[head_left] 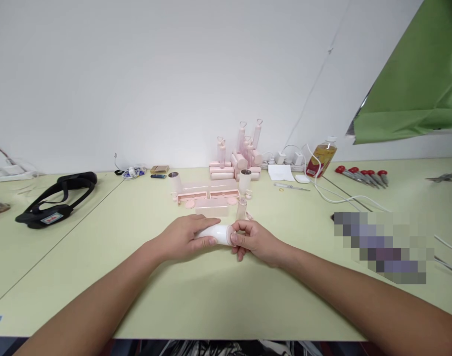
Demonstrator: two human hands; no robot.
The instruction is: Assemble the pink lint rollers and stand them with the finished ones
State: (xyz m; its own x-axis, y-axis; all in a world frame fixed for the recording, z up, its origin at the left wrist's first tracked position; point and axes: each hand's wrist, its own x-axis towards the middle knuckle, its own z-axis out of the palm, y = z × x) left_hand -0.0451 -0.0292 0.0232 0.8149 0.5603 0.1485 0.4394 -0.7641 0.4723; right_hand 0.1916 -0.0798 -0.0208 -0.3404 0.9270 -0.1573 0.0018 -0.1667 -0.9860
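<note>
A white cylinder (220, 234) with a pinkish rim lies on its side between my hands, low over the table. My left hand (185, 237) is wrapped round its left part, thumb in front and fingers behind. At its right end, the thumb and fingers of my right hand (253, 241) pinch the rim; whether a small part sits between them is hidden. Just behind my right hand stands a small clear-pink tube (241, 208). Beyond my hands are a pale pink box (211, 207), open pink trays (224, 195) and two upright white cylinders with dark tops, the right one (245, 182) nearer.
Pink tubes with loop handles (257, 133) stand at the wall. A black headset strap (59, 198) lies left. To the right are a drink bottle (321, 157), red-handled tools (363, 176), white cables (340, 200) and a pixelated patch (382, 247). Green sheeting (415, 84) hangs upper right.
</note>
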